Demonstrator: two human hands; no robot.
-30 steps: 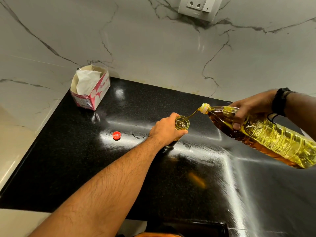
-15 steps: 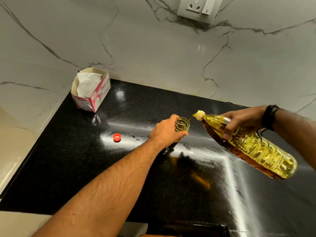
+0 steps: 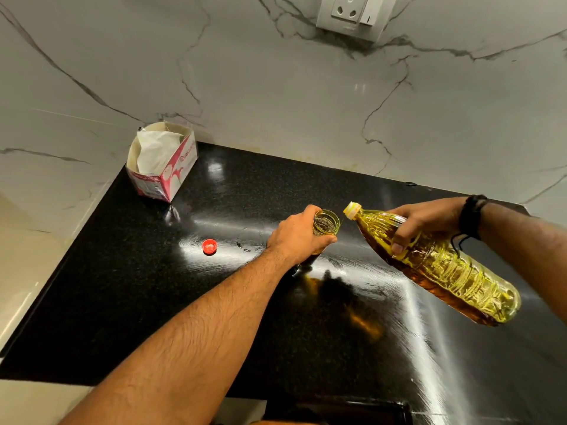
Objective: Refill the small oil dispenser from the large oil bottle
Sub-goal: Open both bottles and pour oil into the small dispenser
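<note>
Tipping back from the pour, the large oil bottle (image 3: pixel 435 265) now lies flatter than half a second ago, its yellow neck just right of the small oil dispenser (image 3: pixel 326 223) with no stream visible between them. The right hand (image 3: pixel 425 223) grasps the bottle near its shoulder at centre right; yellow oil fills most of it. The left hand (image 3: pixel 299 237) wraps the open-mouthed dispenser at frame centre on the black countertop (image 3: pixel 153 302). A red cap (image 3: pixel 210 247) lies left of it.

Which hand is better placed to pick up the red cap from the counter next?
Left. The left hand holds the dispenser nearest the cap; the right hand holds the bottle farther away.
</note>
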